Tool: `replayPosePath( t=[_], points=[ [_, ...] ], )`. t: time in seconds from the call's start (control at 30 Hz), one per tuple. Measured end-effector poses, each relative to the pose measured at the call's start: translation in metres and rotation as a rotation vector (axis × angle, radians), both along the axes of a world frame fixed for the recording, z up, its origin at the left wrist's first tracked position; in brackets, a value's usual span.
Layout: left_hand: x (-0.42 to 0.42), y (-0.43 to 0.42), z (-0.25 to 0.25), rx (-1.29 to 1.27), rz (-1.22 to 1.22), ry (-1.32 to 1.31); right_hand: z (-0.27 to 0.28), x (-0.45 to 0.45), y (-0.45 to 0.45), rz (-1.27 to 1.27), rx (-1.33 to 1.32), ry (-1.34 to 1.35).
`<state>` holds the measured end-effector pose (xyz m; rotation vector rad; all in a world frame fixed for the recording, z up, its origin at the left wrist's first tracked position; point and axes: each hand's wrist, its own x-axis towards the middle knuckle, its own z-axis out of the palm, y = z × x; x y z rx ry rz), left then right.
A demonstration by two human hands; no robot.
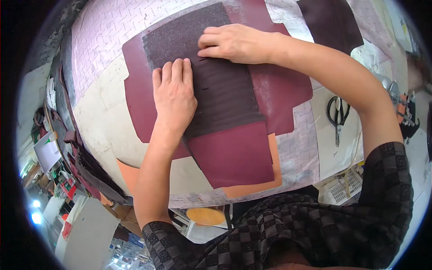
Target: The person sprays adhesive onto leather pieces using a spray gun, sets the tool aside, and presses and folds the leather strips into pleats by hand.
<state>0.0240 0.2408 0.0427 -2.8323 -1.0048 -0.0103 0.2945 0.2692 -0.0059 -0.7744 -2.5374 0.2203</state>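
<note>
My left hand (175, 94) lies palm down on a dark striped fabric piece (225, 103), its fingers stretched out and nearly side by side. My right hand (231, 42) has its fingers bent and closed at the upper edge of that same striped piece; the fingertips are partly hidden. Below the striped part, a maroon leather panel (231, 157) reaches toward my body. Underneath is a larger maroon leather sheet (276, 96) with stepped edges, its upper middle covered by a speckled dark grey backing (180, 31).
Black-handled scissors (338, 119) lie to the right. A dark leather piece (330, 22) is at the upper right. Orange sheet material (276, 166) shows under the panel. Dark strips of material (85, 166) hang at the table's left edge. A yellow round seat (205, 216) is below.
</note>
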Motion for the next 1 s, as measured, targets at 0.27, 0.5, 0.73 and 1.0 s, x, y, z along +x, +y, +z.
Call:
replayPosePath(
  t=[0.27, 0.5, 0.73, 1.0],
  points=[
    [0.022, -0.006, 0.0, 0.071, -0.022, 0.294, 0.005, 0.048, -0.016, 0.003, 0.026, -0.066],
    [-0.012, -0.002, -0.021, -0.09, 0.105, -0.463, 0.024, 0.077, -0.031, -0.102, -0.026, -0.262],
    [-0.018, -0.036, -0.039, -0.119, 0.151, -0.306, 0.007, -0.045, -0.058, -0.216, -0.025, -0.066],
    [-0.022, -0.037, -0.049, -0.182, 0.172, -0.469, 0.019, 0.01, -0.071, -0.283, -0.091, -0.169]
  ],
)
